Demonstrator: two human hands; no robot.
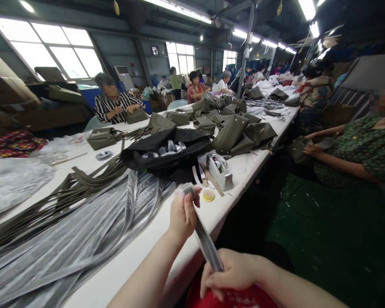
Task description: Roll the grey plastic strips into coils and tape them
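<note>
A grey strap (207, 239) in clear plastic wrap runs between my two hands, over the table's front edge. My left hand (183, 211) is closed round its upper end, where the wrapped strap bends over the fingers. Lower down, my right hand (232, 269) grips the strap near my red clothing. Beside my left hand lies a yellow-rimmed roll of tape (208, 195). Just behind it stands a tape dispenser (223, 175). Many more plastic-wrapped straps (83, 231) lie in a long pile to the left.
A black bag (167, 160) holding wrapped pieces sits mid-table, with olive handbags (232, 134) heaped beyond. Unwrapped olive straps (80, 182) lie along the left. Co-workers sit on both sides; one at right holds an olive bag (300, 149). The white table (244, 171) stretches far back.
</note>
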